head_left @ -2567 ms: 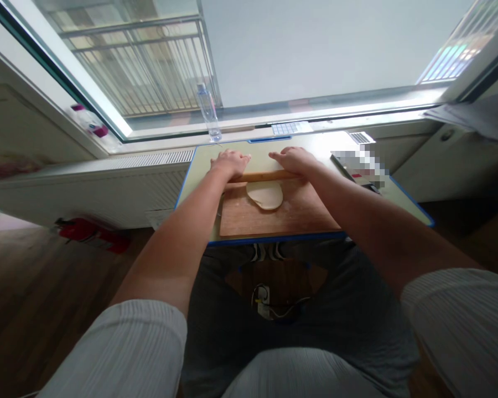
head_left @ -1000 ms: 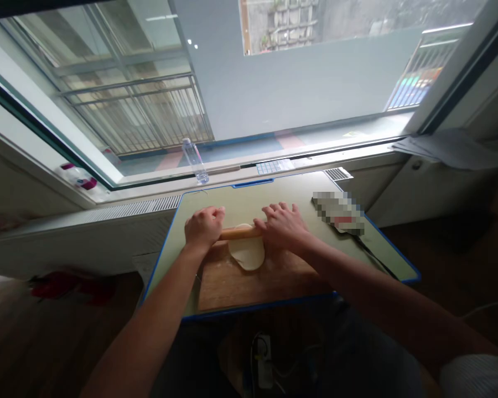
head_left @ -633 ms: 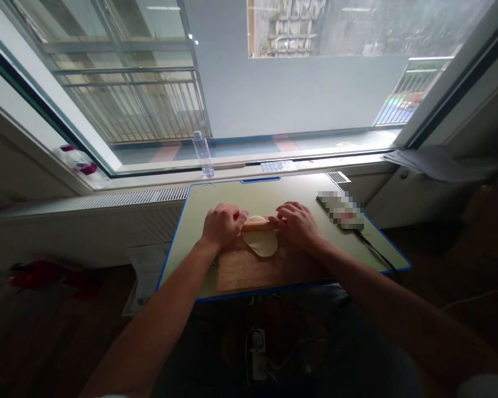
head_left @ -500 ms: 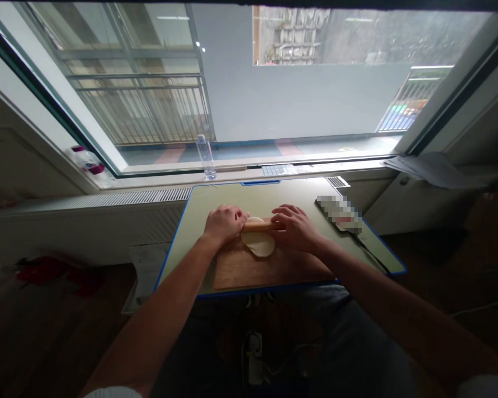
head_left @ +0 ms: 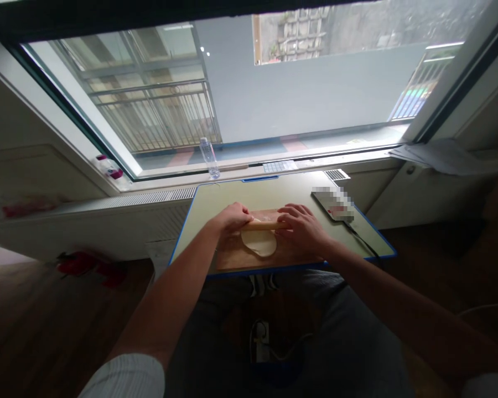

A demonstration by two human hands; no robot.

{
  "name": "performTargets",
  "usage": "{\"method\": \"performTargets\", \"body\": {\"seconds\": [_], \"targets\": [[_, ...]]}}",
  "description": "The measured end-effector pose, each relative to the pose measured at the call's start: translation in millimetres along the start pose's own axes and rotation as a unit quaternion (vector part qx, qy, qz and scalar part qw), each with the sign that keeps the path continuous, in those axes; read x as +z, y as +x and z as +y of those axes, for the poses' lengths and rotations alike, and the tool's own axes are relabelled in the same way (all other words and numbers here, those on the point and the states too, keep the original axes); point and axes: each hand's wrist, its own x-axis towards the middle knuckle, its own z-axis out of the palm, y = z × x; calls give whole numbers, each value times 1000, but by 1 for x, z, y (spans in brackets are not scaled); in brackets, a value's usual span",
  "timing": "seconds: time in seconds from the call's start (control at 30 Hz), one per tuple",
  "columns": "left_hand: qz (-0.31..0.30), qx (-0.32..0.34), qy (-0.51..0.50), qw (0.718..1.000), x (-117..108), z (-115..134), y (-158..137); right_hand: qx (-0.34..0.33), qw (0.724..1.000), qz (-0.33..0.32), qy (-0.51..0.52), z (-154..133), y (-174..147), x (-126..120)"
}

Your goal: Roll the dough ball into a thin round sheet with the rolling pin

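A thin wooden rolling pin (head_left: 266, 226) lies across the upper part of a flat, pale round of dough (head_left: 259, 244). At the pin's left end, my left hand (head_left: 233, 216) is closed on it. My right hand (head_left: 301, 223) has its fingers bent over the right end. Under the dough is a brown wooden cutting board (head_left: 233, 260), partly covered by my hands and forearms. A little of the dough shows beyond the pin, beside my left fingers.
The small pale table (head_left: 216, 199) has a blue edge. On its right lies a phone-like object (head_left: 336, 205), its screen blurred, with a dark strap. A clear bottle (head_left: 209, 159) stands on the windowsill. A power strip (head_left: 262, 342) is below, between my legs.
The view has tilted and shifted, so the table sits slightly differently. My left fingers have drawn in around the pin's end. Both hands still hold the rolling pin over the dough.
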Motion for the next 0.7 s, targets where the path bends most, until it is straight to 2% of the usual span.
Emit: {"method": "performTargets", "body": {"seconds": [0.17, 0.3, 0.4, 0.5, 0.57, 0.67, 0.7], "targets": [[4, 11, 50, 999, 2, 8, -15, -14, 1000, -2, -19, -5, -1, -4], [85, -12, 128, 988, 8, 8, -27, -10, 1000, -20, -14, -7, 9, -3], [122, -32, 170, 977, 16, 2, -33, 21, 998, -56, -1, -5, 17, -1], [155, -15, 204, 966, 23, -5, -34, 83, 992, -99, 8, -5, 30, -1], [149, 0, 224, 963, 25, -8, -33, 123, 985, -119, -6, -6, 40, 0], [81, 10, 254, 964, 22, -12, -26, 112, 976, -168, -81, -7, 56, 1], [59, 13, 259, 964, 20, -14, -24, 134, 969, -183, -99, -7, 61, 2]]}}
